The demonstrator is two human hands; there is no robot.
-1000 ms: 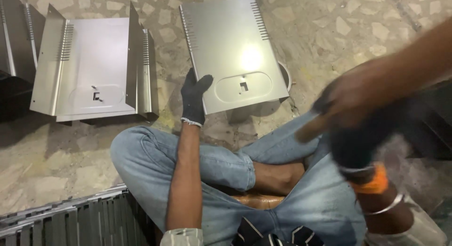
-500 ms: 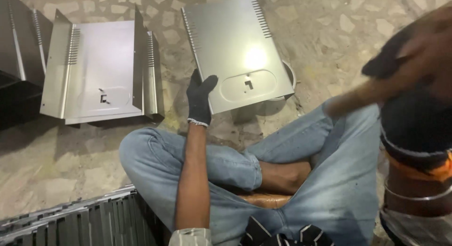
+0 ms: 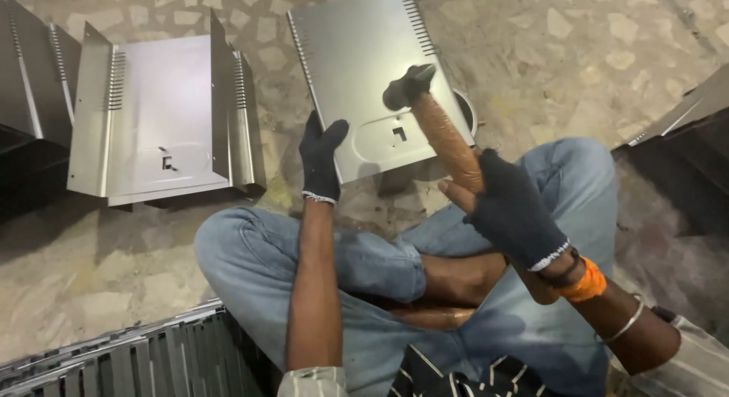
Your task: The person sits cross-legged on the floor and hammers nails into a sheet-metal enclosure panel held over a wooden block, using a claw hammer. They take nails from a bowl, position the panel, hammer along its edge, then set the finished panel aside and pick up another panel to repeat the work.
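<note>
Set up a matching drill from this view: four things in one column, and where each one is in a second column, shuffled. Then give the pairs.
Things:
1. left hand
2. right hand
3. hammer
4. folded metal panel

Places:
A. lying on the stone floor at the left
B. gripping the wooden handle
C. on the lower edge of the flat metal sheet
D. head resting against the flat metal sheet

Pairs: 1-C, 2-B, 3-D, 4-A
</note>
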